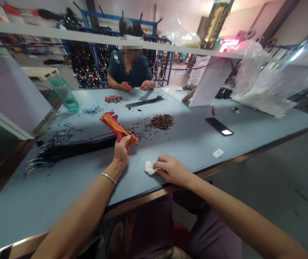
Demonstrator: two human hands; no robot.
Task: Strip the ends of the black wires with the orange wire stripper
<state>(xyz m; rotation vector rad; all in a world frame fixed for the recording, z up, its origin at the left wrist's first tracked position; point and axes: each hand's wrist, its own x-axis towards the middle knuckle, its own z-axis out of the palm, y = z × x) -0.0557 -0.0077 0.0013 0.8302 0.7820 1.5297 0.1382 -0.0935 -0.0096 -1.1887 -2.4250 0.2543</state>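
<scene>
My left hand (121, 148) is closed round the handles of a red and orange wire stripper (114, 126), its head raised above the table and pointing away to the left. Lower and to the right, my right hand (171, 168) pinches a crumpled white tissue (150, 167) against the tabletop. A long bundle of black wires (80, 149) lies left of my left hand, with blue and bare ends fanned out at its far left. Beyond the tool sits a heap of small copper and black pieces (161, 122).
A co-worker (130, 68) sits across the table (191, 144), hands on a red tool. Near them lie another wire bundle (145, 102) and a small heap (113, 99). A green bottle (65, 95) stands left; a phone (219, 126) and white card (218, 153) lie right.
</scene>
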